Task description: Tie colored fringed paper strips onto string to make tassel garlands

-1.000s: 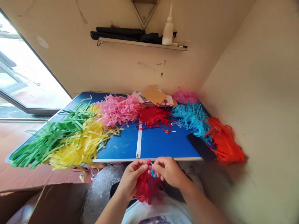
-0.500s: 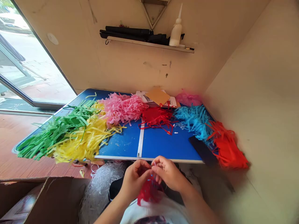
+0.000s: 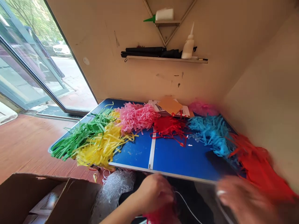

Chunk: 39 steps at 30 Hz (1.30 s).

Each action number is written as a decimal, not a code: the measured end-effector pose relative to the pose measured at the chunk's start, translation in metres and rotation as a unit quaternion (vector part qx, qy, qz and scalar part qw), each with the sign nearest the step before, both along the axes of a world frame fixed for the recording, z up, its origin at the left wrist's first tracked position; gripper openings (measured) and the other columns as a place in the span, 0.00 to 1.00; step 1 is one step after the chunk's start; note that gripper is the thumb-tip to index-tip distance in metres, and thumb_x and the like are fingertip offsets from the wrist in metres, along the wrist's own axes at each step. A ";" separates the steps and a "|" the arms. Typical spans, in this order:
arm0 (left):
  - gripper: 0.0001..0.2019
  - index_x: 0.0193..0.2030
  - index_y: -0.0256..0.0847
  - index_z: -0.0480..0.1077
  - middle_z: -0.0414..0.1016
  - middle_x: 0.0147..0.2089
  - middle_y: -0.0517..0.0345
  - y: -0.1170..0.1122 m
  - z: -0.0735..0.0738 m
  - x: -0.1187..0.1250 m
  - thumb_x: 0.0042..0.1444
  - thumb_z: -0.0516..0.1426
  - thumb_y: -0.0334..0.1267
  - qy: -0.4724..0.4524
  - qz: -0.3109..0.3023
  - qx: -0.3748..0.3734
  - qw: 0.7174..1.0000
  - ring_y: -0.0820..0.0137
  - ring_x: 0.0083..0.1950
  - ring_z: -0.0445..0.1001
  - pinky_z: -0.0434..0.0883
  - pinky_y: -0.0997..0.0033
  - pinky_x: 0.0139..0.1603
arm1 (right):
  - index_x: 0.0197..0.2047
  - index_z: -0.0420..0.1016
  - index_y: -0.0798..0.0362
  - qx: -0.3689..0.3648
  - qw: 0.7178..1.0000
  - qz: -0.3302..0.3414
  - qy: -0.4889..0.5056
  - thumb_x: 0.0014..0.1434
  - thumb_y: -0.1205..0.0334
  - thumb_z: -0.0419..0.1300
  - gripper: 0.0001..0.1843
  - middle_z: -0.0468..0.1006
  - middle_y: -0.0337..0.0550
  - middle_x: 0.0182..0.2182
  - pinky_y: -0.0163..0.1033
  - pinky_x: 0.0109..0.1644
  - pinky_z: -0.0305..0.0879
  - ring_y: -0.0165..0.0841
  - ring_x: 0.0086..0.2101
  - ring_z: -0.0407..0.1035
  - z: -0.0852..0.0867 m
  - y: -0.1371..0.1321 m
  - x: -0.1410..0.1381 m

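1. Head view: left hand point(image 3: 154, 193) was closed around the red paper bundle point(image 3: 163, 215), just below the table's point(image 3: 173, 155) near edge. A white thread point(image 3: 187, 206) ran from the bundle.
2. Right hand point(image 3: 243, 202) was blurred near the right corner; grip unreadable.
3. Orange-red strips point(image 3: 257, 161) lay at the right edge.

A blue tabletop point(image 3: 177, 158), split by a white seam running 12 to 6 o'clock, carries heaps of cut paper. Green strips point(image 3: 79, 138) lie at 9 o'clock, overhanging the edge, with yellow strips point(image 3: 102, 146) touching them. Pink strips point(image 3: 136, 115) sit at 11, red strips point(image 3: 169, 127) at 12, and a stack of papers point(image 3: 170, 105) lies behind. Light blue strips point(image 3: 210, 132) lie at 2, and orange-red strips point(image 3: 254, 158) at 4.
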<state>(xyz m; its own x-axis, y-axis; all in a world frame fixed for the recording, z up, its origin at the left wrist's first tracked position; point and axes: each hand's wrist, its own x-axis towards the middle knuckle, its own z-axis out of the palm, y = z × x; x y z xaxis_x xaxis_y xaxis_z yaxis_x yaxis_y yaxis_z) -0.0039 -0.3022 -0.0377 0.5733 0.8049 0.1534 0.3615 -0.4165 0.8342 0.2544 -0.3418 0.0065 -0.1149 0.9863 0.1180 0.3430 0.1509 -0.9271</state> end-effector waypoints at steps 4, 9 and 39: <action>0.07 0.36 0.46 0.80 0.82 0.38 0.53 0.100 0.012 -0.023 0.57 0.59 0.39 0.072 0.247 0.043 0.965 0.64 0.39 0.78 0.70 0.71 0.42 | 0.48 0.78 0.52 -0.126 0.981 0.036 0.146 0.61 0.41 0.57 0.25 0.76 0.41 0.23 0.37 0.28 0.70 0.34 0.23 0.71 -0.030 0.026 -0.041; 0.17 0.51 0.38 0.75 0.77 0.53 0.44 0.224 0.010 -0.049 0.62 0.48 0.30 0.163 0.389 0.074 0.904 0.59 0.55 0.72 0.65 0.62 0.55 | 0.42 0.80 0.50 -0.193 0.958 0.117 0.179 0.58 0.36 0.57 0.26 0.78 0.44 0.24 0.42 0.35 0.72 0.37 0.27 0.74 -0.042 0.028 -0.073; 0.14 0.40 0.36 0.73 0.78 0.42 0.53 0.220 0.002 -0.044 0.62 0.56 0.47 0.314 0.408 0.057 0.856 0.67 0.43 0.76 0.72 0.59 0.47 | 0.34 0.68 0.52 -0.190 0.946 0.123 0.231 0.54 0.36 0.61 0.25 0.76 0.39 0.23 0.37 0.34 0.68 0.33 0.26 0.73 -0.059 0.015 -0.107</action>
<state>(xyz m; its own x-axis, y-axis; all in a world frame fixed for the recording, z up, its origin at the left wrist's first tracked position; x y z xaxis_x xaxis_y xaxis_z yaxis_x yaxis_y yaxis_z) -0.0477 -0.0824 -0.0357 -0.1742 0.9767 0.1250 0.9322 0.1227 0.3405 0.1476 -0.3265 -0.0521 -0.3689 0.9181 -0.1451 -0.1153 -0.2001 -0.9730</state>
